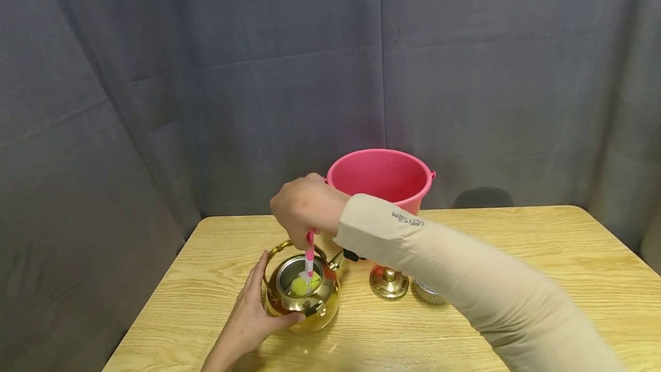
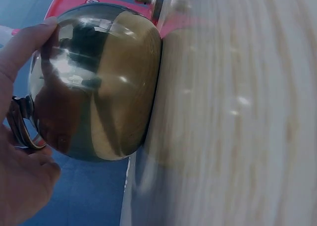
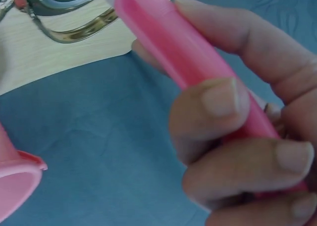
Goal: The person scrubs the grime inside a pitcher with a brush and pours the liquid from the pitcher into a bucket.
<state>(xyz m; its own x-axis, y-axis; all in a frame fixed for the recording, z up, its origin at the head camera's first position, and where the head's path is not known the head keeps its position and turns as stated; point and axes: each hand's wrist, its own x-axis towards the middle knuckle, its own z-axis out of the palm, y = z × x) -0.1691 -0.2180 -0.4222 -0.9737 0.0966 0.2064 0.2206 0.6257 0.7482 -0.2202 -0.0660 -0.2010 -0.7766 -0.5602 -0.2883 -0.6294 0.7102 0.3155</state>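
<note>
A shiny gold kettle (image 1: pixel 322 307) stands on the table without its lid, its arched handle (image 1: pixel 279 248) raised. My left hand (image 1: pixel 248 316) holds its near left side, thumb on the upper body and fingers by the handle's base. In the left wrist view the thumb (image 2: pixel 29 42) lies against the polished body. Over the opening, my right hand (image 1: pixel 304 206) grips the pink handle (image 1: pixel 310 252) of a sponge brush, pointed downward. Its yellow sponge head (image 1: pixel 299 287) is inside the kettle. The right wrist view shows fingers (image 3: pixel 213 107) curled round the handle.
A pink bucket (image 1: pixel 374 174) stands behind the right forearm, which hides part of it. Under that forearm are a gold kettle lid (image 1: pixel 388 287) and a round metal strainer (image 1: pixel 430 295), partly covered. Water drops dot the table's front. Grey curtains surround the wooden table (image 1: pixel 516 263).
</note>
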